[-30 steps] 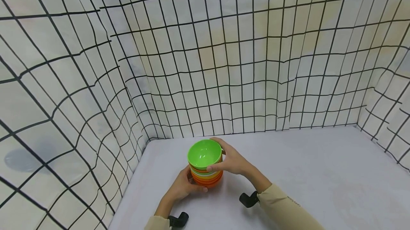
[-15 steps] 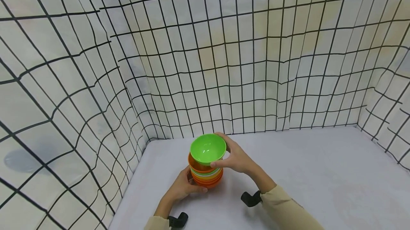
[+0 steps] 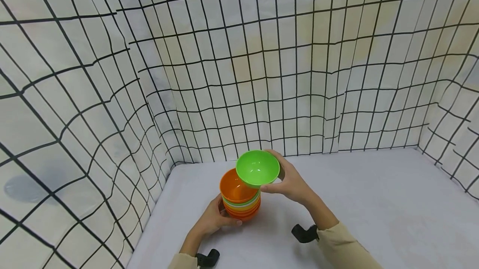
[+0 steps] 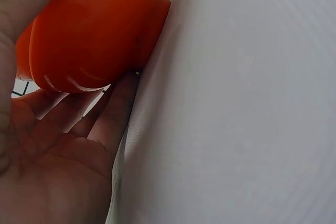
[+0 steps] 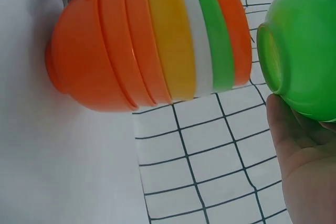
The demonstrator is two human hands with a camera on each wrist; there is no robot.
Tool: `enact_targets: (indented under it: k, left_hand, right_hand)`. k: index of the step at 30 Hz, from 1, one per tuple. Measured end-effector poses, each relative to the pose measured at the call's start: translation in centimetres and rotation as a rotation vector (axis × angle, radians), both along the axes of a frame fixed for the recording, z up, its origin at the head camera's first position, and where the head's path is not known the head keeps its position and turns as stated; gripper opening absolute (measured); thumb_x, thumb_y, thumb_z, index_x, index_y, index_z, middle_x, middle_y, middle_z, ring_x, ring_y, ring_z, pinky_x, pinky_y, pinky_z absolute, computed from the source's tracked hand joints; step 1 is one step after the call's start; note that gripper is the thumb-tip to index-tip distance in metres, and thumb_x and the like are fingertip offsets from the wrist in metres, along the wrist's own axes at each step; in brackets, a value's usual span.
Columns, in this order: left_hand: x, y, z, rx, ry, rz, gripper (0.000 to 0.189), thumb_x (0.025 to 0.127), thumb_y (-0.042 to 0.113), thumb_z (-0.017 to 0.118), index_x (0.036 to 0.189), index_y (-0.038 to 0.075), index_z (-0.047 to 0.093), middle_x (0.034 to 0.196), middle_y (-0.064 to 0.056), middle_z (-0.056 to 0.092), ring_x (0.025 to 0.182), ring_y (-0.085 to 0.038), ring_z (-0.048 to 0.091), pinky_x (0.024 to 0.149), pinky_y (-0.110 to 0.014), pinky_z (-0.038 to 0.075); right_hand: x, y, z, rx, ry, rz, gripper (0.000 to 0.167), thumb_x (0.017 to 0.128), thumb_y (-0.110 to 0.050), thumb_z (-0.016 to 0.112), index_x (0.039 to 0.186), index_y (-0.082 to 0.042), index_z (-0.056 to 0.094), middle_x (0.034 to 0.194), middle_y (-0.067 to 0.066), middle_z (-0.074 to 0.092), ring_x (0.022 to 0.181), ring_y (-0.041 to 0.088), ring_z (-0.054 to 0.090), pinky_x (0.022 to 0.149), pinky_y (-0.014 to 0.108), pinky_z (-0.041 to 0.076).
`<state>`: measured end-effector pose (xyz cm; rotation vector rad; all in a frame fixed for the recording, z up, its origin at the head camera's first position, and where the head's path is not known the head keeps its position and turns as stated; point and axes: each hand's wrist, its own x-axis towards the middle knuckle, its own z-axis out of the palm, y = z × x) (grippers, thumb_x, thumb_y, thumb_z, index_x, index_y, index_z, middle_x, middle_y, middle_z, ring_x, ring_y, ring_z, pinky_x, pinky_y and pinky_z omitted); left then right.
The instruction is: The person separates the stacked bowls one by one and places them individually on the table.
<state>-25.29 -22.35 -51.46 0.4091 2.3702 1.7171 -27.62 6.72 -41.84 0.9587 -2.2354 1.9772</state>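
Observation:
A stack of nested bowls [image 3: 238, 192] stands on the white table, with an orange bowl on top. Seen from the right wrist, the stack [image 5: 144, 40] shows orange, yellow, white and green layers. My left hand [image 3: 213, 219] holds the stack low down on its left side; in the left wrist view its fingers curve round the lowest orange bowl [image 4: 100, 30]. My right hand [image 3: 290, 181] grips a bright green bowl [image 3: 257, 168] by its right side, thumb in front and fingers behind. This green bowl is lifted apart from the stack, up and to its right, its opening tilted toward me.
The white tabletop [image 3: 355, 202] stretches away to the right. White cloth walls with a black grid [image 3: 284, 94] enclose the table at the back and both sides. Black camera mounts [image 3: 304, 233] sit on both wrists.
My right hand has raised the green bowl off the top of the stack and carried it to the right, uncovering the orange bowl beneath. The left hand stays in place on the stack.

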Motion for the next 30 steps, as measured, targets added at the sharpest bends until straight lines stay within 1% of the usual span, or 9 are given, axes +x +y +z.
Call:
enact_targets:
  k: [4,7,12,18,21,25,30]
  left_hand:
    - [0.0,0.0,0.0,0.004,-0.009,0.011,0.091,0.071,0.017,0.095,0.148,0.020,0.046,0.145,-0.003,0.058,0.140,-0.029,0.052,0.123,-0.055,0.036]
    - [-0.1,0.1,0.0,0.008,-0.014,0.016,0.092,0.071,0.017,0.095,0.149,0.020,0.045,0.146,-0.003,0.058,0.141,-0.029,0.051,0.123,-0.056,0.036]
    - [-0.1,0.1,-0.1,0.014,-0.012,0.015,0.093,0.071,0.018,0.095,0.149,0.022,0.045,0.148,-0.001,0.057,0.142,-0.028,0.050,0.124,-0.055,0.035]
    - [0.1,-0.1,-0.2,0.021,-0.019,0.017,0.093,0.070,0.015,0.095,0.149,0.020,0.045,0.148,-0.003,0.056,0.142,-0.028,0.049,0.124,-0.055,0.034]
    - [0.1,-0.1,-0.3,0.023,-0.026,0.014,0.092,0.071,0.016,0.095,0.149,0.020,0.045,0.149,-0.003,0.056,0.142,-0.029,0.050,0.124,-0.055,0.035]
    - [0.1,-0.1,-0.3,0.026,-0.033,0.009,0.093,0.071,0.018,0.095,0.150,0.021,0.045,0.149,-0.003,0.056,0.142,-0.029,0.051,0.123,-0.056,0.036]
    - [0.0,0.0,-0.2,0.034,-0.042,0.009,0.092,0.071,0.016,0.095,0.149,0.021,0.045,0.149,-0.003,0.056,0.142,-0.029,0.050,0.124,-0.055,0.035]
  right_hand:
    - [0.2,1.1,0.2,0.016,-0.013,-0.032,0.098,0.077,-0.020,0.090,0.157,-0.017,0.034,0.150,0.010,0.051,0.132,0.034,0.056,0.112,0.049,0.052]
    - [0.2,2.0,0.0,0.041,-0.028,-0.065,0.099,0.077,-0.022,0.090,0.158,-0.017,0.033,0.151,0.011,0.049,0.131,0.035,0.056,0.110,0.048,0.053]
    - [0.1,3.5,-0.6,0.067,-0.040,-0.111,0.098,0.078,-0.020,0.089,0.158,-0.015,0.032,0.152,0.013,0.047,0.131,0.037,0.055,0.109,0.049,0.053]
    - [-0.1,4.7,-1.2,0.083,-0.035,-0.135,0.098,0.078,-0.019,0.089,0.158,-0.013,0.031,0.152,0.013,0.046,0.133,0.037,0.053,0.110,0.051,0.052]
    - [-0.3,5.2,-1.2,0.084,-0.025,-0.151,0.097,0.078,-0.018,0.089,0.157,-0.013,0.033,0.152,0.013,0.047,0.134,0.038,0.053,0.108,0.047,0.052]
    - [-0.6,6.0,-1.4,0.094,-0.021,-0.171,0.098,0.078,-0.017,0.088,0.157,-0.012,0.031,0.152,0.014,0.046,0.134,0.038,0.052,0.105,0.037,0.054]
    - [-1.0,7.1,-1.6,0.101,-0.024,-0.186,0.097,0.079,-0.016,0.088,0.157,-0.012,0.031,0.151,0.014,0.046,0.134,0.038,0.052,0.103,0.031,0.055]
